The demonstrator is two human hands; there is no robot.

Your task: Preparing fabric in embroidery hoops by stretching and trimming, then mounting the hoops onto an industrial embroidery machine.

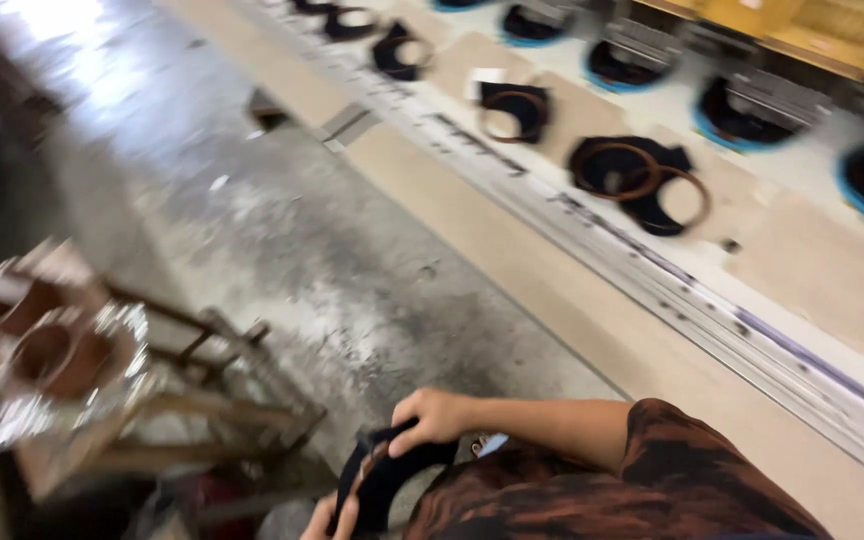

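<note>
Gripping a black fabric piece (384, 482) near the lap, right hand (432, 417) closes on its far end, left hand (332, 518) its near end; long axis runs near-far, the long tabletop (512, 270) to the right

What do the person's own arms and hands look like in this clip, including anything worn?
Both hands are bare, with no gloves. The right hand leads into a bare forearm, then a short sleeve in a dark brown and rust mottled pattern. Only the fingers of the left hand show at the bottom edge. No watch or rings visible; the image is blurred.
</note>
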